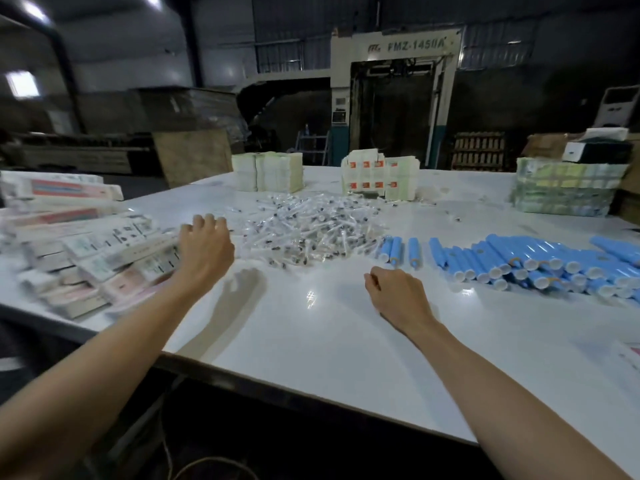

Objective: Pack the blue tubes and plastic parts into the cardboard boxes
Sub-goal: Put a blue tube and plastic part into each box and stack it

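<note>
Two hands, status?

Me: Both bare, both gripping nothing. Left hand [204,244] is up off the table [329,341], fingers half bent, just beside the near edge of the cardboard boxes [86,251]. Right hand [394,292] is low over the bare middle of the table, fingers tucked under in a loose fist, nothing showing in it.

Lead: Stock count?

Me: One heap of blue tubes [540,261] on my right, white caps facing me. Dozens, too many to count. Three tubes lie apart at the heap's left end. One heap of clear plastic parts [311,230] dead centre, beyond both hands and just left of those stray tubes. Hundreds, probably; it's too blurred to count. Boxes are in one loose pile at my left, lying at all angles, roughly a dozen visible.

Lead: Anything else on the table? Any labels?

Me: Three stacks of flat printed cartons along the far edge: left stack [266,171], middle stack [379,176] with red squares on it, right stack [568,188]. Box print is unreadable from here. Only legible text is "FMZ-145IIA" on the machine [405,46] behind the table.
</note>
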